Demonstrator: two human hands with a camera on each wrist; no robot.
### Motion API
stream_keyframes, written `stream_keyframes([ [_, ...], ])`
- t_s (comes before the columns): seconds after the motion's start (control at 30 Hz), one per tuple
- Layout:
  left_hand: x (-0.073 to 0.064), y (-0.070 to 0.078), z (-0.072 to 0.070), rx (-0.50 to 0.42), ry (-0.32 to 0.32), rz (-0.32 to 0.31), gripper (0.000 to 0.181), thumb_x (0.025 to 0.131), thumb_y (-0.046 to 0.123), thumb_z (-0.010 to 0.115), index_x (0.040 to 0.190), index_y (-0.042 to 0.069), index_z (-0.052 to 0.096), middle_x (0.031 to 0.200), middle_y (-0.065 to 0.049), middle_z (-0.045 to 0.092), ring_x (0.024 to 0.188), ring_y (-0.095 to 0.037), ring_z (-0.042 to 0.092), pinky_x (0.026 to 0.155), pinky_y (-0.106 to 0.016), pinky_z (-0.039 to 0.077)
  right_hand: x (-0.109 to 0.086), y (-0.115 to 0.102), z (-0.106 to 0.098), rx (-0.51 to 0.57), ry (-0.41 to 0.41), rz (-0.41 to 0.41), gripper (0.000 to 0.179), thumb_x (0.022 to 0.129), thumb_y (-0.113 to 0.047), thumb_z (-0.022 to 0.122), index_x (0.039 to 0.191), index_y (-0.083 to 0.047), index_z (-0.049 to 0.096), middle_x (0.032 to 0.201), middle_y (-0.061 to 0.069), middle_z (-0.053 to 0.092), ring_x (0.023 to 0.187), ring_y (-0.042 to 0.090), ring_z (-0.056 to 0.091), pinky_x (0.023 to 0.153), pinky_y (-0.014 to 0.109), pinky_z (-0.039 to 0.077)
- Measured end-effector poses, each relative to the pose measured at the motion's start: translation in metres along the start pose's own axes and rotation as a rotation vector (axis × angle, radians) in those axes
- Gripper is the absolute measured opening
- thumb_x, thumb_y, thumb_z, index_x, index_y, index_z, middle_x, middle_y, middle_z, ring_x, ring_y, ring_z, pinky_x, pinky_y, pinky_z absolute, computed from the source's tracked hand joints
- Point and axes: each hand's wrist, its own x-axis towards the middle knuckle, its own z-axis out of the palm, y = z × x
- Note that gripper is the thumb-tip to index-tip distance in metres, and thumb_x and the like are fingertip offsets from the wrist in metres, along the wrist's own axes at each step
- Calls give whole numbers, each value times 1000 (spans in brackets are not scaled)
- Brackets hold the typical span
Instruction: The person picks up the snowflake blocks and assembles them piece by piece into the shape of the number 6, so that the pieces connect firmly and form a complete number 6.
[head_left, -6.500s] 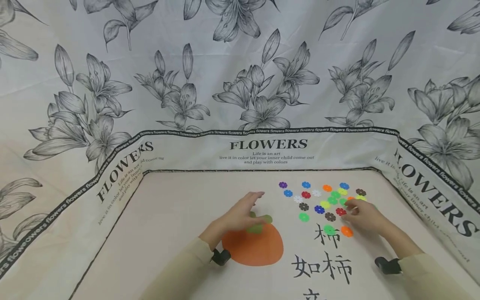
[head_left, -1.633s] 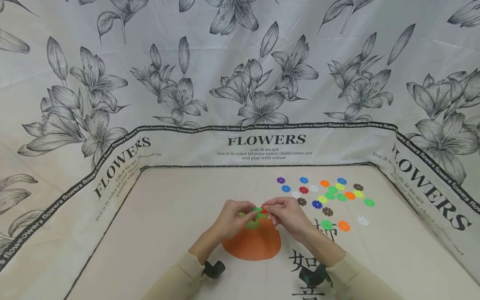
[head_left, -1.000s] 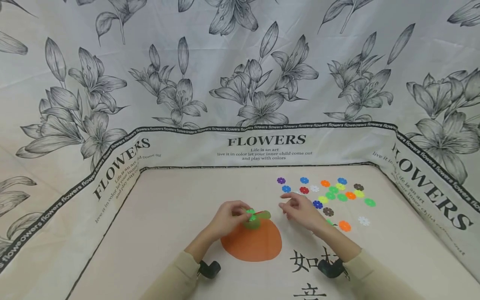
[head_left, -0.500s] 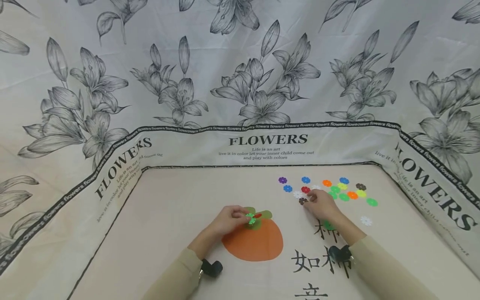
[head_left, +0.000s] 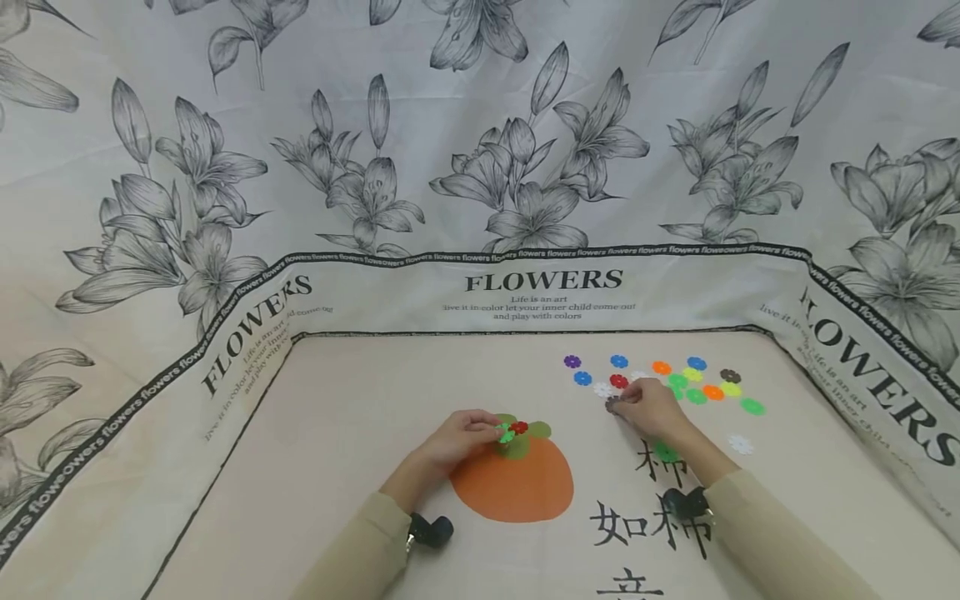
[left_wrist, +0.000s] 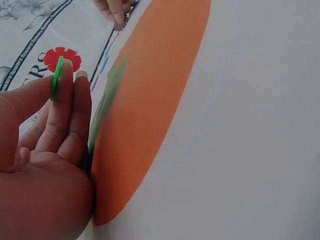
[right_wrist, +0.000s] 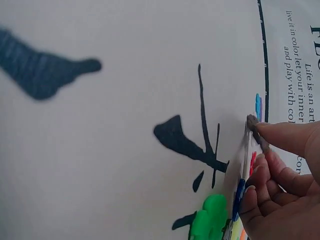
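My left hand (head_left: 453, 437) pinches a green flower-shaped plastic disc (left_wrist: 57, 80) between thumb and fingers, above the printed orange persimmon. A red flower disc (left_wrist: 62, 57) is joined to the green one and sticks out from its far side. To the right, my right hand (head_left: 660, 412) pinches a brown flower disc (right_wrist: 256, 131) by its edge; it is tilted in the right wrist view. Beside those fingertips lie a white disc (head_left: 603, 389) and another red disc (head_left: 618, 381). Beneath the right wrist is a green disc (head_left: 665, 452), partly covered.
Several loose flower discs in blue, orange, yellow and green lie around a yellow disc (head_left: 692, 375) at the back right. A white disc (head_left: 741, 444) sits apart. The cloth carries a printed persimmon (head_left: 513, 487) and black characters (head_left: 618, 522). Patterned fabric walls (head_left: 543, 292) enclose the table.
My right hand brought a red disc to the green one in the left hand, and they were joined. It then let go, moved back right and took hold of the brown disc.
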Motion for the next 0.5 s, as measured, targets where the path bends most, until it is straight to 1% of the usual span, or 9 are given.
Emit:
stream_keyframes([
  [0.1,1,1,4,1,-5,-2,29,99,19,69,120,0,67,103,-8,77,98,-14,68,94,-28,52,-3,2,-4,14,10,-18,25,97,-19,70,106,4,65,97,16,65,85,27,56,70,32,51],
  [0.2,0,2,6,7,6,5,27,99,18,68,119,-1,67,102,-9,77,97,-14,68,92,-27,52,-7,0,-4,23,6,-65,21,96,-19,71,101,2,67,92,12,66,80,24,56,67,30,50],
  [0.33,-2,4,6,6,13,21,26,100,15,67,119,-3,66,98,-7,76,92,-12,67,86,-24,51,-16,-9,0,69,-18,-138,22,96,-19,72,101,2,67,83,9,67,74,21,55,62,30,45],
  [0.4,-2,4,5,3,12,28,26,100,14,66,119,-4,65,97,-6,76,90,-12,66,83,-23,50,-20,-13,4,108,-33,-156,22,96,-20,72,102,1,67,78,8,68,71,20,56,61,29,44],
  [0.5,-2,3,5,4,17,31,26,100,14,66,119,-4,64,95,-6,75,88,-12,65,79,-22,48,-23,-21,11,176,-66,-170,24,97,-20,72,107,1,67,76,9,70,70,19,58,61,28,47],
])
